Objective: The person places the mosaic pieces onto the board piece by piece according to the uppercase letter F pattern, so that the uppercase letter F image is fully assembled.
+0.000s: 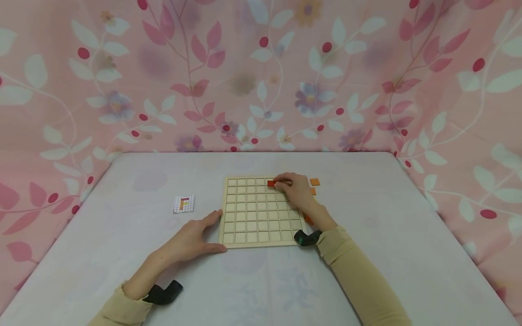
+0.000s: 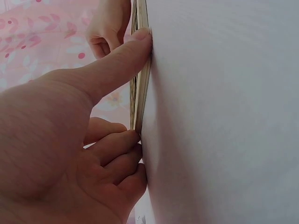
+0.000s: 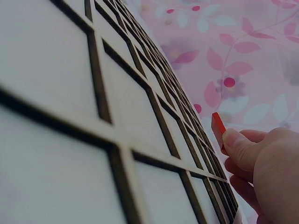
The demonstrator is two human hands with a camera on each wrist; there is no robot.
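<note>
A square pale wooden board (image 1: 252,212) with a grid of shallow square cells lies on the table. My right hand (image 1: 299,192) pinches a small red tile (image 1: 271,183) between thumb and fingers over the far row, right of its middle. The right wrist view also shows this red tile (image 3: 217,128) at the thumb tip, tilted above the grid; whether it touches a cell cannot be told. My left hand (image 1: 185,239) rests against the board's left side, thumb near the front left corner. In the left wrist view its thumb and fingers touch the board's edge (image 2: 144,88).
Left of the board lies a small white card (image 1: 184,203) with a printed grid and a coloured pattern. Orange tiles (image 1: 315,182) lie along the board's right side, partly hidden by my right hand and wrist. A pink flowered cloth (image 1: 244,81) hangs behind the table.
</note>
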